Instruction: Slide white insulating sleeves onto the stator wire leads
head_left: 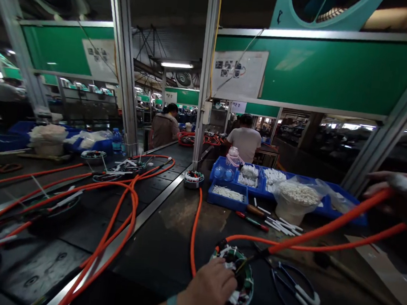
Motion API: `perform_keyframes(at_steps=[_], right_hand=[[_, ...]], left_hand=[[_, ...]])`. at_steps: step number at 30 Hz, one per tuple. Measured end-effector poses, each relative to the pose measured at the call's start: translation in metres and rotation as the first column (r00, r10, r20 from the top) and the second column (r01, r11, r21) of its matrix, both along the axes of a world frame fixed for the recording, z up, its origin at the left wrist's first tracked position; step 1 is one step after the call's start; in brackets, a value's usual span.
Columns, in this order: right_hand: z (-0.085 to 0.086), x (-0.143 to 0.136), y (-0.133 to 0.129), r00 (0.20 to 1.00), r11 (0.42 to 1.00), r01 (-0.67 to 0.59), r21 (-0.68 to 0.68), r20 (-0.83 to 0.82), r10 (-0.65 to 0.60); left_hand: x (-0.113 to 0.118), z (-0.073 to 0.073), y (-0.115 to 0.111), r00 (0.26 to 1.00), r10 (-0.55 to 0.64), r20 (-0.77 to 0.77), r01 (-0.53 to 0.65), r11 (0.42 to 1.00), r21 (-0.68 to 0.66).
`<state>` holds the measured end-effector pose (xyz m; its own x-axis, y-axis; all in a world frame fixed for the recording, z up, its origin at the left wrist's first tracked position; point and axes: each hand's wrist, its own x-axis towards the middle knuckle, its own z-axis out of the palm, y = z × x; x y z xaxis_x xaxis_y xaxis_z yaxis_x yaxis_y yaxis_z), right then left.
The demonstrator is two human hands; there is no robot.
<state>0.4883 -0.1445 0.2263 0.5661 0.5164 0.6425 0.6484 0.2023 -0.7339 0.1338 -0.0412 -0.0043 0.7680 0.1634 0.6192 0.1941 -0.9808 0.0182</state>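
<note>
Near the bottom centre, my left hand (210, 287) rests on a round wound part (245, 276) with green, white and black pieces, its fingers bent over the near left side. An orange cable (326, 226) runs from this part to the right edge. There my right hand (394, 190), partly cut off by the frame, is closed round the raised cable; a pale wrap shows on one finger. Scissors (293, 288) with white-tipped handles lie just right of the part. Behind it are a red and green screwdriver (254, 222) and loose white tubes (282, 226).
Blue bins (228, 195) of white pieces stand behind, beside a bagged tub (297, 200). Another round part (193, 179) sits by the metal post (206, 76). Orange cables (134, 198) cross the left line. Two people (246, 140) sit farther off.
</note>
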Motion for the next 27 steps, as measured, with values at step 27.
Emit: perform_keyframes(at_steps=[27], right_hand=[[-0.005,-0.213,0.118,0.614,0.452,-0.717,-0.531,-0.174,0.770]], left_hand=[[-0.012,0.075,-0.018,0.561,0.583,0.588,0.810,-0.239,-0.536]])
